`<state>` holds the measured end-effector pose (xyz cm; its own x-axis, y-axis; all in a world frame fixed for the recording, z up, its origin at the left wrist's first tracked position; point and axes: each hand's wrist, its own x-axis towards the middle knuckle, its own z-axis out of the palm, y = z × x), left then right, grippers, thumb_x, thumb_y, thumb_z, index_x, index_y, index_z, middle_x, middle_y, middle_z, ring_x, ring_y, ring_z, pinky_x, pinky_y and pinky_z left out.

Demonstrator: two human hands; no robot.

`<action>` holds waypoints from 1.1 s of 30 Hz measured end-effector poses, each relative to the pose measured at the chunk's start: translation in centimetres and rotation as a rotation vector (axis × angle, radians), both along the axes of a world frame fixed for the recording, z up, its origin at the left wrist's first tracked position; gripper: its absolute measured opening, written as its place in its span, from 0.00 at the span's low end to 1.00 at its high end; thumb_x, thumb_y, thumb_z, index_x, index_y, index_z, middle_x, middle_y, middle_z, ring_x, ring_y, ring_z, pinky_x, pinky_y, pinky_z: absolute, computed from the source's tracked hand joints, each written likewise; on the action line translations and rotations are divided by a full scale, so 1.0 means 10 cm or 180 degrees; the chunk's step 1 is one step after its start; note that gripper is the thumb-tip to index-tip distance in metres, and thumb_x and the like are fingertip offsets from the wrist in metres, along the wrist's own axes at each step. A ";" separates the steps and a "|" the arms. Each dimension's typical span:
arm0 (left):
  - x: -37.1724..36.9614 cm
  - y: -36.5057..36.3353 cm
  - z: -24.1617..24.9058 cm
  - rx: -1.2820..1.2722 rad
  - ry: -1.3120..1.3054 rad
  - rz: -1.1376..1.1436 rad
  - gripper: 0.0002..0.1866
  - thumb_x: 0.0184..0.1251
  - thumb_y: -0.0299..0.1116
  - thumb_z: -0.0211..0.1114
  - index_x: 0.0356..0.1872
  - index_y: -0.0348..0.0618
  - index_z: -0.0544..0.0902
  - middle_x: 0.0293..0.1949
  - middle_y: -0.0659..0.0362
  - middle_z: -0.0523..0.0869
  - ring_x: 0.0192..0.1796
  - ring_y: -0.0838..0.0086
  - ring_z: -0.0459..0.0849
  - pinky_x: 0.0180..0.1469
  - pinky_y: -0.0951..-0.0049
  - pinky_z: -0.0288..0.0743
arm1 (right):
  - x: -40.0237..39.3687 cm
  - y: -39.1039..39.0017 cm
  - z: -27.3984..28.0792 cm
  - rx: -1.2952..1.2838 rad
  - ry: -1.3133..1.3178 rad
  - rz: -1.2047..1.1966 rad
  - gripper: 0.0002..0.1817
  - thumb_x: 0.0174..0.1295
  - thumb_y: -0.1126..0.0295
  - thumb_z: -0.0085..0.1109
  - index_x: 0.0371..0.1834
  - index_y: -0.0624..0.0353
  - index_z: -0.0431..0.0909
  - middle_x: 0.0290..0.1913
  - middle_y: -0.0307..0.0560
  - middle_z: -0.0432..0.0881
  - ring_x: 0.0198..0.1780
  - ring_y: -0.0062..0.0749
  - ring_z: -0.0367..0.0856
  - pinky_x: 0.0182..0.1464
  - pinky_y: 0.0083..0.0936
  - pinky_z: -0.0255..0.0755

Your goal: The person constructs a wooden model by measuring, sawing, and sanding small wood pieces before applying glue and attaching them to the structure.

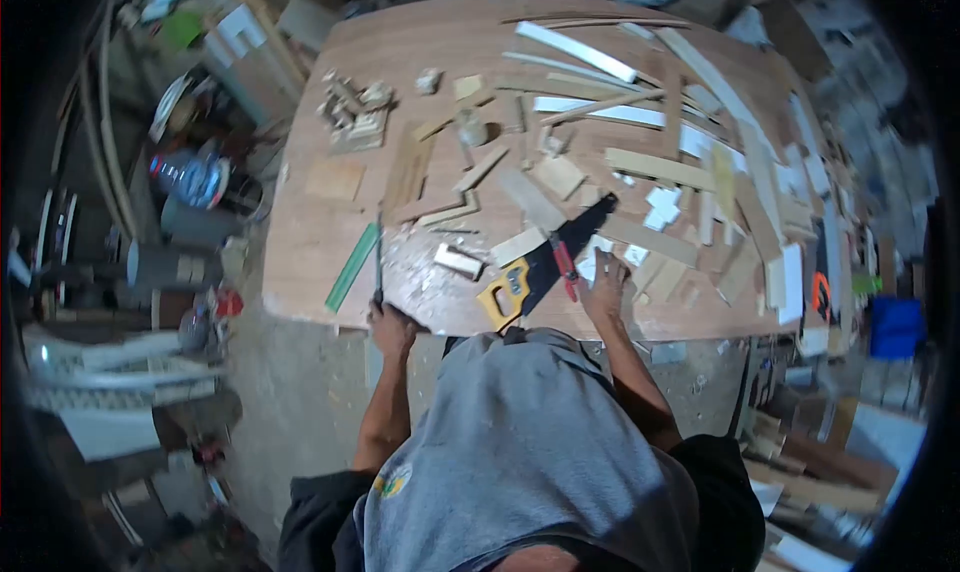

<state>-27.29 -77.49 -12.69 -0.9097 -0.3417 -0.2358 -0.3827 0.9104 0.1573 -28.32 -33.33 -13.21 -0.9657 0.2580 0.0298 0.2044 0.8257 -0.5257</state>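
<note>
At the near left edge of the wooden table [310, 242], my left hand [392, 327] is closed round the lower end of a thin dark rod [379, 262] that points away from me. A green strip [352, 268] lies just left of it. My right hand [604, 290] rests on the table near small white pieces [592, 256]; its fingers are bent, and what is under them is too small to tell. Beside it lie red-handled pliers [563, 262] and a handsaw with a yellow handle [507, 292]. A small pale block [458, 261] sits between my hands.
Wood offcuts and white strips [577, 52] cover the table's right side. A carved wooden piece [356, 112] stands at the back left, with a glass jar [471, 128] near the middle. Left of the table are a water bottle [200, 179] and clutter; a blue box [895, 327] is at right.
</note>
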 end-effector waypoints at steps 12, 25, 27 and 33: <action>-0.26 -0.32 -0.13 -0.0083 0.0146 0.0040 0.30 0.53 0.34 0.72 0.58 0.38 0.74 0.73 0.44 0.65 0.69 0.44 0.67 0.59 0.42 0.78 | -0.34 -1.34 0.29 -0.0293 -0.0494 0.1954 0.26 0.57 0.68 0.69 0.61 0.58 0.80 0.60 0.55 0.76 0.65 0.50 0.71 0.65 0.48 0.64; -0.57 -1.03 -0.08 0.0801 0.0319 -0.0483 0.14 0.60 0.27 0.65 0.47 0.38 0.78 0.45 0.45 0.80 0.48 0.46 0.82 0.48 0.50 0.79 | -0.92 -2.32 0.09 0.0571 -0.0810 0.1408 0.32 0.56 0.67 0.71 0.65 0.56 0.72 0.59 0.52 0.75 0.63 0.48 0.71 0.61 0.50 0.62; -0.61 -1.04 -0.06 0.1285 0.0383 -0.0531 0.13 0.60 0.28 0.65 0.45 0.38 0.78 0.43 0.43 0.80 0.47 0.45 0.82 0.49 0.49 0.78 | -0.86 -2.46 0.17 0.0663 -0.0562 0.1338 0.31 0.56 0.67 0.70 0.64 0.57 0.72 0.60 0.54 0.74 0.64 0.49 0.70 0.62 0.51 0.61; -0.87 -1.11 -0.02 0.2496 -0.0171 -0.0934 0.16 0.63 0.37 0.69 0.45 0.36 0.79 0.40 0.39 0.86 0.46 0.43 0.84 0.49 0.52 0.77 | -0.84 -3.19 0.26 0.0014 -0.0459 0.1829 0.27 0.61 0.66 0.66 0.65 0.53 0.76 0.61 0.57 0.73 0.63 0.54 0.71 0.62 0.51 0.65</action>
